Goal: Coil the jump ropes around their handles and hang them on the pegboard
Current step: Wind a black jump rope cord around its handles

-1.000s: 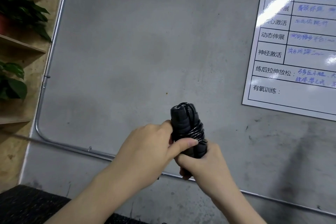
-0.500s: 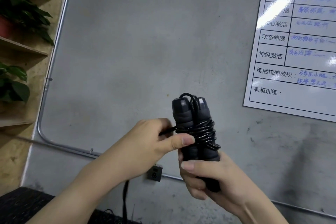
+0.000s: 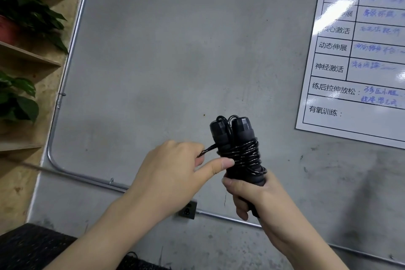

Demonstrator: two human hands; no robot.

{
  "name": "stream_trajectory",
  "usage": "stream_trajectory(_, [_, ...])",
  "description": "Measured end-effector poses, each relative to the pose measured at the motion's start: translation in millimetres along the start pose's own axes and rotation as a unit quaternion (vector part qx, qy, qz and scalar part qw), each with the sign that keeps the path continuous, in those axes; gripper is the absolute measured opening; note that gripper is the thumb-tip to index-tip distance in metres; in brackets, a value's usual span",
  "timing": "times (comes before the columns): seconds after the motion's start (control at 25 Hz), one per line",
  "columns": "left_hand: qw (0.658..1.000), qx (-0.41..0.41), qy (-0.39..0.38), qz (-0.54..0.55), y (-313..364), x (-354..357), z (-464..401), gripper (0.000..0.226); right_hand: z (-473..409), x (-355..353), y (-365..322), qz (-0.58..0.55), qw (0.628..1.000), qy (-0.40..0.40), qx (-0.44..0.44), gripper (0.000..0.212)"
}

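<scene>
Presently my right hand point(image 3: 260, 195) grips both black foam handles point(image 3: 232, 138) upright before the grey wall; my left hand point(image 3: 173, 171) pinches the rope's tail point(image 3: 208, 150), thumb on the coil point(image 3: 245, 155); slackening likely lets the turns spring loose.

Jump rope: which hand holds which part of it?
The right hand grips the lower ends of the two handles, held side by side. The left hand pinches the loose rope strand beside the coil.
</scene>
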State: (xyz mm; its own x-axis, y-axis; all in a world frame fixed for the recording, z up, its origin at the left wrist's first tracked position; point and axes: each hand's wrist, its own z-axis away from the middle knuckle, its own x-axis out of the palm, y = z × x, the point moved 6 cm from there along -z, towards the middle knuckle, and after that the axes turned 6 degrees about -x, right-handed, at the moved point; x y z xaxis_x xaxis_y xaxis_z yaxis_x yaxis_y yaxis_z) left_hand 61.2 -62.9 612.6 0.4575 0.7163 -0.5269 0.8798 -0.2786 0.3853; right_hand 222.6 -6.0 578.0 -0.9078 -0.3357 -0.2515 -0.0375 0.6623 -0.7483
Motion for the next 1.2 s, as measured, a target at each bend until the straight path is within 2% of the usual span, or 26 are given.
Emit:
stream_trajectory(0.2, [0.999,0.018,-0.038,-0.014,6.0,10.4,4.8,0.055,-2.7,-2.8,8.5,0.065,0.997,0.040,0.009,0.039])
stream_trajectory(0.36, [0.994,0.027,-0.065,-0.085,10.2,22.0,5.1,0.052,-0.7,0.7,24.8,0.088,0.993,0.068,0.034,0.038])
stream_trajectory(0.48, [0.991,0.022,-0.072,-0.107,12.3,25.9,9.5,0.050,3.8,6.5,35.8,0.103,0.989,0.100,0.034,0.022])
stream_trajectory(0.6, [0.988,-0.005,-0.081,-0.135,13.3,30.0,11.6,0.072,11.1,10.3,48.7,0.178,0.974,0.140,0.024,0.014])
stream_trajectory(0.72, [0.993,-0.047,-0.075,-0.076,12.1,32.5,8.4,0.078,15.6,8.4,45.5,0.291,0.944,0.156,0.022,0.015])
stream_trajectory(0.8, [0.997,-0.047,-0.067,-0.007,10.4,31.4,5.1,0.076,14.2,7.0,28.1,0.310,0.942,0.131,-0.016,0.019])
stream_trajectory(0.88, [0.994,-0.022,-0.076,0.075,3.5,30.0,-1.4,0.079,10.7,9.1,11.3,0.251,0.967,0.038,-0.025,0.027])
stream_trajectory(0.96, [0.974,0.012,-0.104,0.200,-2.0,27.7,-6.7,0.088,11.5,15.9,0.9,0.042,0.995,-0.088,0.024,0.036])
stream_trajectory(1.04, [0.942,0.043,-0.144,0.299,2.6,28.1,-4.3,0.085,15.2,21.3,-6.6,-0.153,0.974,-0.153,0.067,0.036])
stream_trajectory(1.12, [0.914,0.052,-0.179,0.361,8.1,29.1,0.4,0.081,17.2,26.7,-8.7,-0.201,0.960,-0.177,0.081,0.021])
stream_trajectory(1.2, [0.918,0.030,-0.195,0.343,3.0,31.8,-2.4,0.092,14.8,24.6,-11.3,-0.147,0.976,-0.154,0.054,0.011])
